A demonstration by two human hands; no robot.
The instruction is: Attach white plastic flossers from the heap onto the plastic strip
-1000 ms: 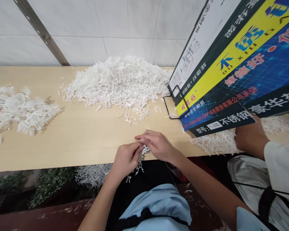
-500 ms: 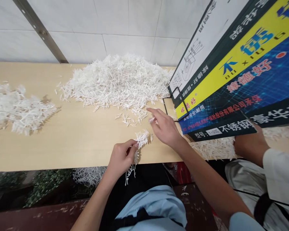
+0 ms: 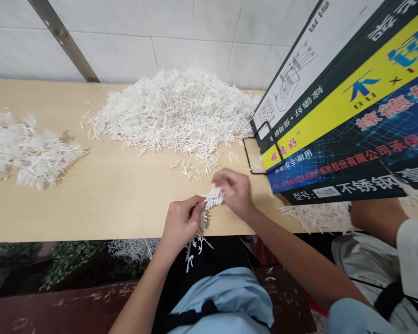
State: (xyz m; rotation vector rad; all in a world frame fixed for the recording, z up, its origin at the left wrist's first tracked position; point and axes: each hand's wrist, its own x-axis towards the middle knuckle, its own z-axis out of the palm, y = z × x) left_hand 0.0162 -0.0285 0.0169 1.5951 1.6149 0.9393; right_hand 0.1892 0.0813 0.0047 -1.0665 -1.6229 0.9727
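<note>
My left hand (image 3: 183,221) is closed, pinching a bunch of white branched plastic sprigs (image 3: 215,196) between thumb and fingers just above the table's front edge. Thin white stems hang below that hand, past the edge. My right hand (image 3: 236,192), a little blurred, has its fingers curled in at the right side of the same bunch and touches it; its fingertips are partly hidden. Beyond both hands lies a big heap of small white plastic pieces (image 3: 181,111), with loose ones scattered at its near side.
A flatter pile of white sprigs (image 3: 38,153) lies left on the wooden table (image 3: 125,204). At right stands a large printed cardboard box (image 3: 334,139) beside a black wire frame (image 3: 250,157). Behind it, another person's arm (image 3: 378,218) is near more white pieces (image 3: 322,215).
My right hand has come down and left onto the bunch, its extended index finger now curled in. Several more loose pieces lie near the wire frame. The view has shifted slightly.
</note>
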